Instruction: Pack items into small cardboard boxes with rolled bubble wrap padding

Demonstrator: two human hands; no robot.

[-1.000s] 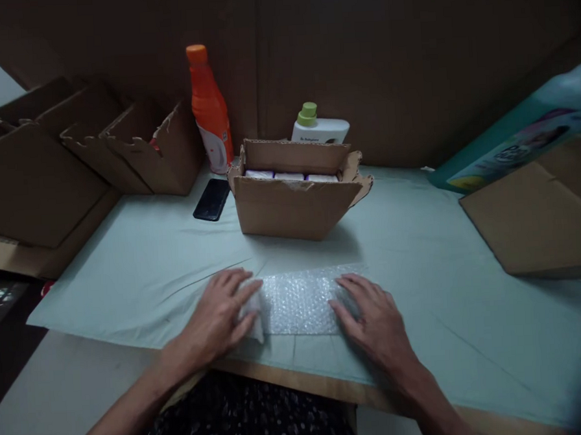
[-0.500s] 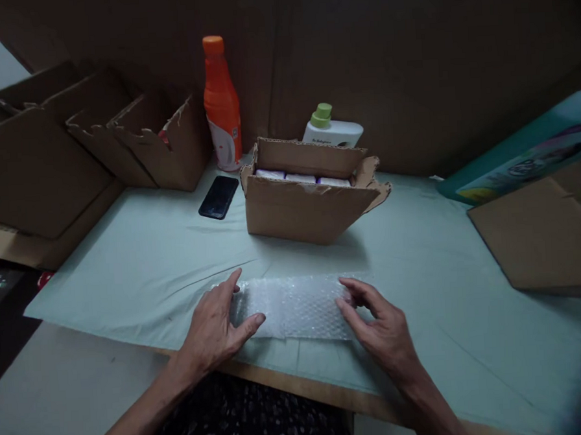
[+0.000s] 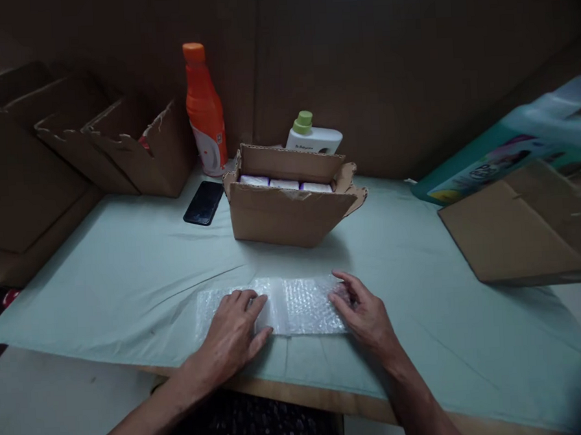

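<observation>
Bubble wrap (image 3: 307,304) on cloth (image 3: 399,251); brown wall (image 3: 385,70)

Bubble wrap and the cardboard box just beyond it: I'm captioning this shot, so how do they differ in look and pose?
The bubble wrap is clear and shiny; the cardboard box is brown and opaque.
The bubble wrap lies flat, while the cardboard box stands upright with its top open.
The left hand rests on the bubble wrap; neither hand touches the cardboard box.
Both lie on the pale green cloth.

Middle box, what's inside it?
Inside the box, three white packs show their tops; their lower parts, and anything beneath them, are covered.
</observation>
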